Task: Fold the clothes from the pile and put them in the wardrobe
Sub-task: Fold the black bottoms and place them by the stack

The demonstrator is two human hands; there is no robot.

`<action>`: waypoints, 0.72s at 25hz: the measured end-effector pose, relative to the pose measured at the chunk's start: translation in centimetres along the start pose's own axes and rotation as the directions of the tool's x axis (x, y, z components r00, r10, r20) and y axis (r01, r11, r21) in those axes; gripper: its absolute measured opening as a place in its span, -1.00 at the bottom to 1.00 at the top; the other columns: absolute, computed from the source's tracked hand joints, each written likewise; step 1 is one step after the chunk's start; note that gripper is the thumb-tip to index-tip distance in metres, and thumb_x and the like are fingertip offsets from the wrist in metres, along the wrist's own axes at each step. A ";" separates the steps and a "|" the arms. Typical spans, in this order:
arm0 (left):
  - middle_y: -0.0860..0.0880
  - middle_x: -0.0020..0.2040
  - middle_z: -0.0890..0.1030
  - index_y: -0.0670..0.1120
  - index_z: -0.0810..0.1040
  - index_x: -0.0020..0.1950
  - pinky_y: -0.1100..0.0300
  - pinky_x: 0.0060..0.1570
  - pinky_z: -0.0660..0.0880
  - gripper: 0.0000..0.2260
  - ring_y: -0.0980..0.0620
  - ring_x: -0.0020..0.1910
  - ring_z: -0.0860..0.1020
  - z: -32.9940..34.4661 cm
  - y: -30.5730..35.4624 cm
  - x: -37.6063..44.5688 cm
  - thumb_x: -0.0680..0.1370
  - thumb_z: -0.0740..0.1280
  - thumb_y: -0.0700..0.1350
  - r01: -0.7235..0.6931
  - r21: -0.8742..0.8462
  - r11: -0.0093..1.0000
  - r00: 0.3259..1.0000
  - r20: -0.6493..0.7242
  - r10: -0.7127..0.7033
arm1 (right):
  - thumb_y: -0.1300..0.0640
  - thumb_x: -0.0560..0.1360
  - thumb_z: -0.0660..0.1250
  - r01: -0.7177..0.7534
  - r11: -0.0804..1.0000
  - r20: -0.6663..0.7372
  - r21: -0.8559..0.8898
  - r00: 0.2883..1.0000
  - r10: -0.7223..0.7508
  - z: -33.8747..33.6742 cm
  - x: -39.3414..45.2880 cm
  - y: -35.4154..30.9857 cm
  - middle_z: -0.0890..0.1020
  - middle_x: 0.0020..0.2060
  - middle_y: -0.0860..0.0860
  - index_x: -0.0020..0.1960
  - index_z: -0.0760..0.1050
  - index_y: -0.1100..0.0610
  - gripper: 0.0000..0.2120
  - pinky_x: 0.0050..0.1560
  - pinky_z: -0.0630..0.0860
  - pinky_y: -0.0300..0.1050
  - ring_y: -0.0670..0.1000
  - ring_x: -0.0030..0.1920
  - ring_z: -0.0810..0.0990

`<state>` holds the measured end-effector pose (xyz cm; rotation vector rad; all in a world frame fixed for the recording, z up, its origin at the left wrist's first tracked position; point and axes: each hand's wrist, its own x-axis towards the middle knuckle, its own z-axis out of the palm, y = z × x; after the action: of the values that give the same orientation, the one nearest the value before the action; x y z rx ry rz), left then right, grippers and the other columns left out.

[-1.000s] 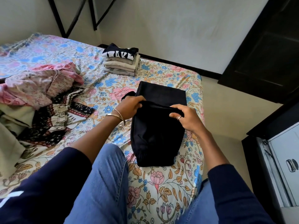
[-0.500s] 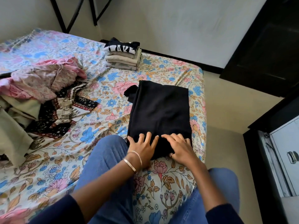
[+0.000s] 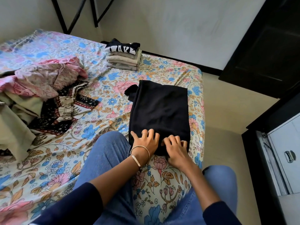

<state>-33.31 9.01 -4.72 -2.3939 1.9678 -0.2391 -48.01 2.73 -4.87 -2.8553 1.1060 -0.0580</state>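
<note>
Moved since the earlier frames: both hands, from the middle of the black garment, where they gripped a raised fold, down to its near edge; the garment now lies doubled over and flat.

Black garment: dark knit, folded into an upright rectangle on the floral bedsheet, near the right-hand edge of the bed. A small flap pokes out at its far left corner.

Left hand: fingers spread and fairly straight, resting flat on the near edge of the garment; it clamps nothing. Two bangles at the wrist, a ring on one finger.

Right hand: just beside the left, fingers bent and bunched on the near hem. It appears to pinch the cloth, though the dark fabric hides the exact contact.

Stack of folded clothes: far side of the bed, well apart from the garment; a black item with white lettering on top.

Unfolded pile: left side of the bed, pink, beige and black patterned cloth, loosely heaped.

Grey metal wardrobe: right edge of view, with a recessed handle.

Judgement: one fold is done and being smoothed. Another fold likely comes next, then the stack. The remaining pile puts the task around midway, and nothing is in the wardrobe yet as far as can be seen.
</note>
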 end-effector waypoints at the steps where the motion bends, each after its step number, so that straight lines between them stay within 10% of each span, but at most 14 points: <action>1: -0.12 -0.18 0.52 -0.12 0.54 -0.11 -0.44 -0.17 0.43 -0.78 -0.18 -0.21 0.54 0.4 0.1 0.1 0.51 0.10 -0.16 -0.019 0.014 1.000 1.000 0.017 0.018 | 0.18 0.32 0.43 -0.034 0.999 -0.002 0.000 0.999 0.034 0.6 -0.2 0.2 0.40 0.14 0.01 0.23 0.31 0.00 -0.46 0.06 0.31 0.05 0.11 0.15 0.40; 4: -0.10 -0.26 0.57 -0.13 0.58 -0.12 -0.27 -0.22 0.53 -0.94 -0.16 -0.28 0.57 -1.1 -0.1 0.8 0.45 0.35 -0.16 -0.100 0.004 0.995 0.994 0.046 0.100 | -0.08 0.31 0.52 -0.147 0.979 -0.179 -0.140 0.976 0.121 1.6 -0.1 -0.4 0.46 0.15 0.08 0.40 0.29 0.03 -0.25 0.02 0.40 0.15 0.13 0.10 0.47; 8: -0.13 0.07 0.52 -0.14 0.38 0.22 -0.07 -0.11 0.51 -0.78 -0.19 0.09 0.51 -4.6 -2.1 4.0 0.58 0.18 -0.17 -0.135 -0.156 0.979 0.990 0.025 0.140 | 0.06 0.51 0.33 -0.251 0.953 -0.418 -0.169 0.894 0.161 0.4 1.6 -1.2 0.56 0.06 0.12 0.38 0.42 0.12 -0.54 -0.02 0.43 0.18 0.18 -0.02 0.53; 14: -0.18 0.18 0.51 -0.11 0.17 0.49 0.00 -0.10 0.56 -0.39 -0.18 0.03 0.57 -12.1 -6.4 9.2 0.53 0.36 -0.08 -0.290 -0.243 0.926 0.957 -0.102 0.273 | 0.27 0.39 0.38 -0.181 0.983 -0.390 0.030 0.903 0.179 -14.7 8.9 1.1 0.62 0.04 0.10 0.21 0.51 0.17 -0.62 0.07 0.51 0.09 0.18 0.05 0.57; 18: -0.16 0.12 0.56 -0.10 0.43 0.26 -0.06 -0.11 0.50 -0.58 -0.24 0.07 0.56 -22.0 -9.4 14.3 0.45 0.44 -0.05 -0.186 -0.116 0.976 0.960 -0.232 0.155 | 0.25 0.35 0.29 -0.092 0.994 -0.351 0.054 0.930 0.106 -25.2 11.2 2.4 0.58 0.08 0.13 0.14 0.50 0.15 -0.65 0.04 0.50 0.05 0.22 0.14 0.52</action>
<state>-24.53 -1.56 19.55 -2.3462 2.3471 -0.3935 -42.94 -8.13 20.10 -2.8190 1.2887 -0.6023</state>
